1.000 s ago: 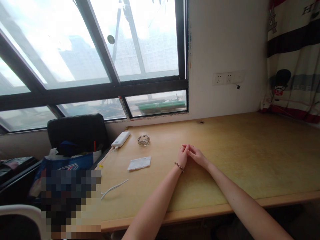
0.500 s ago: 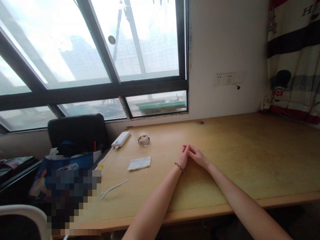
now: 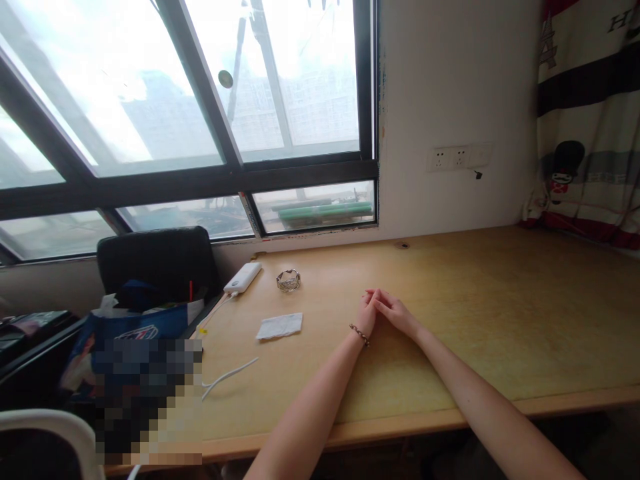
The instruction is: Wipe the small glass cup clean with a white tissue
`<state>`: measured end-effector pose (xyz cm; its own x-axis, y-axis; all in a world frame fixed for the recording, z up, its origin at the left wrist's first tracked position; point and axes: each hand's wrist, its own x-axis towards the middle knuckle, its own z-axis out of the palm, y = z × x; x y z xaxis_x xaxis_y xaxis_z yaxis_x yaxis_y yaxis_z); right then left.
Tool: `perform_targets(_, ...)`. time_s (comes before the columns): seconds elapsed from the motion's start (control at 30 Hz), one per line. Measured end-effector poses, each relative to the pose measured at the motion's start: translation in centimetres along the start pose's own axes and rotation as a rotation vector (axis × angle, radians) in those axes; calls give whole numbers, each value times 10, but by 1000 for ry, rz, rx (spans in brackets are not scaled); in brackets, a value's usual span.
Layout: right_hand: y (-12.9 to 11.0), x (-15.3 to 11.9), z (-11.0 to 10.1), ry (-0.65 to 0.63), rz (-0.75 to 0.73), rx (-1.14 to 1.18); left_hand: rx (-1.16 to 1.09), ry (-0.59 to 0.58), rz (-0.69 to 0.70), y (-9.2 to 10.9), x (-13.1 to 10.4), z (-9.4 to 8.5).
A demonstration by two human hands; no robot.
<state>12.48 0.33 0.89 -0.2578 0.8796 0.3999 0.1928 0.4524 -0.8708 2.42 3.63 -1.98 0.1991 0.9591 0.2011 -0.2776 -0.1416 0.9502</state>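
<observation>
From the head view, both hands rest together on the wooden desk [image 3: 500, 313]: the left hand [image 3: 367, 315] and right hand [image 3: 395, 312] touch at the fingertips, relaxed and holding nothing. A beaded bracelet [image 3: 359, 333] circles the left wrist. To their left lie a folded tissue [image 3: 279, 327], a small glass ashtray [image 3: 288, 281] and a white power bank [image 3: 243, 278], all apart from the hands.
</observation>
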Motion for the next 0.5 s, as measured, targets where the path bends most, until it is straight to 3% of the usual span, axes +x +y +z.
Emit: perform_targets(0.5,-2,0,0,0,-8,-8,57,13,6,-2,1,1)
